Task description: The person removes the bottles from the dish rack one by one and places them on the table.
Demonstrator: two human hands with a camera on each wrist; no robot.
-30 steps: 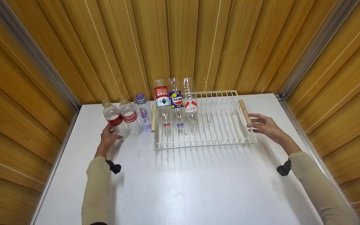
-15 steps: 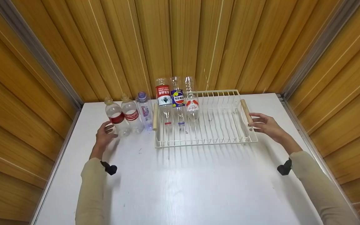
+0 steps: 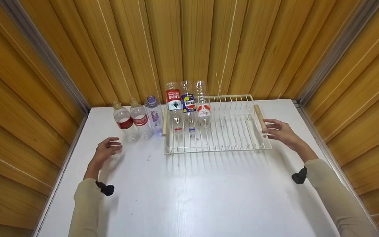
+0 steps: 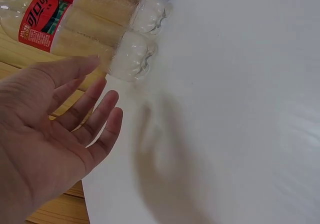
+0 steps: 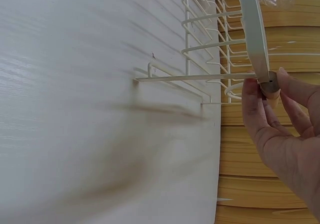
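My left hand [image 3: 105, 151] is apart from the bottles, its fingers loosely bent with nothing in them. Just beyond it stands a clear plastic bottle with a red label [image 3: 125, 123]; the left wrist view shows its base [image 4: 132, 59] near my thumb. A second red-labelled bottle [image 3: 140, 120] and a purple-tinted bottle [image 3: 155, 117] stand beside it. My right hand [image 3: 283, 133] pinches the wooden handle [image 3: 259, 118] of a white wire dish rack [image 3: 217, 151], and the right wrist view shows thumb and fingers on the handle's end [image 5: 270, 86].
Three bottles lie bottom-up against the rack's left part: one with a red-and-white label [image 3: 174, 100], one with a blue label [image 3: 189, 103], one with a white-and-red label [image 3: 204, 110]. The rack's left handle [image 3: 165, 122] is beside the purple-tinted bottle. Wood-patterned panels [image 3: 196, 42] enclose the white table [image 3: 189, 197].
My left hand has let go of the leftmost bottle and drawn back, left and toward me. That bottle stays upright beside the others. My right hand remains at the rack's handle.
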